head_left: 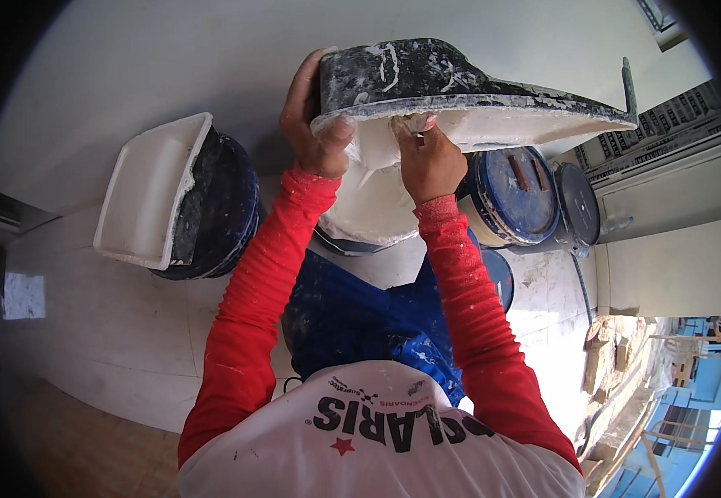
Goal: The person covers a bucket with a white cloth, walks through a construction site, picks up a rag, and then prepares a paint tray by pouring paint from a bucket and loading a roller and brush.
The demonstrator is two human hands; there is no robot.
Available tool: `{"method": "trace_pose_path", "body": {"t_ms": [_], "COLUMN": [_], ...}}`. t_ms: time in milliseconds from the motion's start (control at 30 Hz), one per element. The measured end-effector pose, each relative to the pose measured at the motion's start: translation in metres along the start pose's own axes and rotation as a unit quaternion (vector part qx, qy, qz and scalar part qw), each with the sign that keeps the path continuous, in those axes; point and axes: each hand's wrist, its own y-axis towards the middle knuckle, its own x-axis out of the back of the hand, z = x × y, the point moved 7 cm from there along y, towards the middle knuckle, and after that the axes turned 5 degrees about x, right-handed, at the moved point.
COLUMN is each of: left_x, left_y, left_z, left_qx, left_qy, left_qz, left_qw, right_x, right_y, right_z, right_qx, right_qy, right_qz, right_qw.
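Note:
A black plastic paint tray (pixel 427 70), its inside coated in white paint, is held tilted on its side above a bucket of white paint (pixel 385 228). My left hand (pixel 315 129) grips the tray's left end, the thumb over the paint-covered rim. At the tray's lower rim, the fingers of my right hand (pixel 433 166) are pinched together around something small and whitish that I cannot make out. White paint hangs from the tray down toward the bucket between my hands. Both hands are smeared with paint.
At the left, a second paint tray (pixel 141 199), white inside, rests on a dark bucket (pixel 232 195). To the right stand a blue-lidded bucket (pixel 501 199) with brown strips on its lid and a dark-lidded bucket (pixel 578 203). A pale wall (pixel 211 66) rises behind.

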Motion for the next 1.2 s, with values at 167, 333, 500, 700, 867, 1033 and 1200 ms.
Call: {"method": "trace_pose_path", "body": {"t_ms": [167, 333, 500, 700, 867, 1033, 1200], "left_x": [0.003, 0.001, 0.006, 0.006, 0.001, 0.003, 0.002], "left_y": [0.0, 0.0, 0.005, 0.014, 0.014, 0.012, 0.014], "left_z": [-0.003, -0.007, -0.005, -0.001, -0.004, -0.006, -0.003], "left_qx": [0.005, -0.009, -0.025, -0.022, -0.021, -0.003, 0.015], "left_qy": [0.038, -0.005, -0.013, 0.006, 0.013, 0.027, 0.003], "left_qz": [-0.005, 0.023, -0.003, 0.009, 0.008, 0.011, -0.006], "left_qw": [0.999, 1.0, 1.0, 1.0, 1.0, 1.0, 1.0], "right_x": [-0.012, -0.01, 0.022, 0.052, 0.016, 0.023, 0.074], "right_y": [-0.006, -0.006, -0.007, 0.006, -0.01, -0.017, -0.004], "right_z": [0.026, 0.024, 0.019, 0.052, 0.027, 0.029, 0.046], "right_qx": [0.055, 0.094, 0.142, 0.324, 0.34, 0.302, 0.323], "right_qy": [0.044, 0.067, 0.197, 0.127, 0.049, 0.075, 0.105], "right_qz": [0.035, 0.115, 0.051, -0.012, 0.025, 0.078, 0.013], "right_qw": [0.997, 0.987, 0.969, 0.937, 0.939, 0.947, 0.94]}}
